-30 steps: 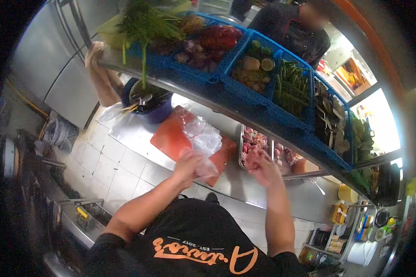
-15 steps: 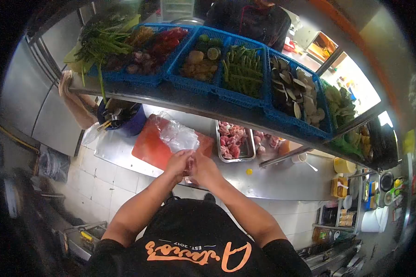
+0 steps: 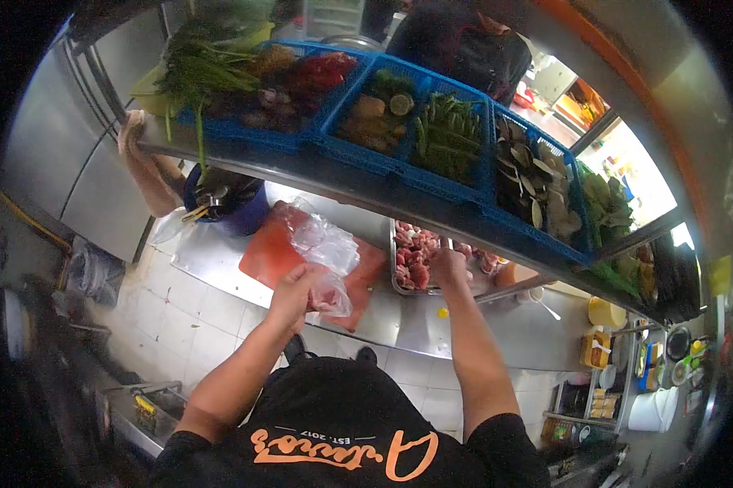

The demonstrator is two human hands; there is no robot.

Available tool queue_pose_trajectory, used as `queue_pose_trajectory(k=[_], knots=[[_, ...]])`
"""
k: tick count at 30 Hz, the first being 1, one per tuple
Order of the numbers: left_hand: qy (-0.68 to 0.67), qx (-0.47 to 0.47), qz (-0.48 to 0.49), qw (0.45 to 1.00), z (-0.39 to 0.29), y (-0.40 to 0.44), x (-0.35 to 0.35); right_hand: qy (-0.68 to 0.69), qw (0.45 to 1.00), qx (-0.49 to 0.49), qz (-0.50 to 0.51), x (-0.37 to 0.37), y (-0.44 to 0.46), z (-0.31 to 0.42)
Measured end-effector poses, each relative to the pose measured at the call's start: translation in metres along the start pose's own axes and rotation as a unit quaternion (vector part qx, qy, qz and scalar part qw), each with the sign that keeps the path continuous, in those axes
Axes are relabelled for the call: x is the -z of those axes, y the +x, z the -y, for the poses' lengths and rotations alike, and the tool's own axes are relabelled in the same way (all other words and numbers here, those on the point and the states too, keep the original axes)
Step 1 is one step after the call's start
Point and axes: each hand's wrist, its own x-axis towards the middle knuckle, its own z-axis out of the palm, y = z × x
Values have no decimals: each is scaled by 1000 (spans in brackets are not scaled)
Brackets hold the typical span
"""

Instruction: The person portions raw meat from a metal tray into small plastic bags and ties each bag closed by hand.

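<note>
From here I can't tell how far the right hand (image 3: 452, 270)'s fingers are spread or what they hold at the raw meat (image 3: 413, 250), rightward of the plastic bag (image 3: 331, 296) pinched in the left hand (image 3: 290, 301)'s nearly closed fingers.

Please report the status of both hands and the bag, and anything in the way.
Left hand holding clear bag over red board. Right hand at meat in metal tray, grip unclear. Overhead shelf partly blocks view of tray.
</note>
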Motion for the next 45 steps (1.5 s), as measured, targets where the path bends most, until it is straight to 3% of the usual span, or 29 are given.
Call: queue_pose_trajectory(k=[5, 7, 10, 12, 13, 14, 16, 18, 19, 21, 23, 25, 28, 31, 33, 35, 37, 40, 42, 45], knots=[[2, 3, 5, 1000, -4, -12, 8, 201, 950, -237, 11, 1, 1, 14], [12, 2, 4, 1000, -5, -15, 11, 239, 941, -238, 13, -14, 6, 6], [-14, -3, -26, 1000, -3, -21, 17, 27, 983, -87, 161, -40, 30, -4], [-24, -2, -46, 999, -5, -24, 15, 67, 996, -61, 23, -99, 42, -36], [-30, -3, -61, 998, -7, -26, 16, 168, 982, -61, -67, -89, 34, -31], [-33, 1, -74, 997, -3, -22, 18, 263, 951, -41, -156, -78, 24, -25], [-65, 3, -70, 995, 1, -20, 22, 564, 812, -70, -134, -14, -10, -19], [-74, 5, -69, 995, -1, -22, 20, 673, 736, -67, -37, 17, -33, -8], [-68, -2, -75, 995, -3, -24, 17, 670, 738, -33, -72, 48, -54, 13], [-47, -8, -75, 996, -5, -25, 12, 834, 550, -39, 14, 145, -106, 73], [-31, -19, -48, 998, -5, -25, 10, 836, 547, 18, 34, 166, -125, 114], [-23, -24, -32, 999, -12, -27, 3, 770, 628, 108, 41, 156, -126, 158], [74, -62, -21, 995, -25, -23, 7, 471, 846, 248, -24, 149, -123, 197], [110, -69, -31, 991, -33, -17, 24, 344, 909, 227, -63, 157, -129, 203], [118, -73, -22, 990, -38, -15, 34, 463, 856, 207, -96, 170, -135, 204], [130, -67, -7, 989, -47, -14, 42, 443, 863, 225, -95, 191, -138, 201], [151, -48, 15, 987, -58, -16, 46, 285, 917, 271, -60, 212, -135, 199], [410, -302, 7, 861, -67, -16, 61, 325, 902, 265, -99, 209, -115, 203], [362, -429, 5, 827, -69, -18, 62, 381, 859, 312, -139, 221, -109, 204], [371, -439, 86, 814, -41, -8, 56, 418, 802, 382, -190, 230, -106, 214]])
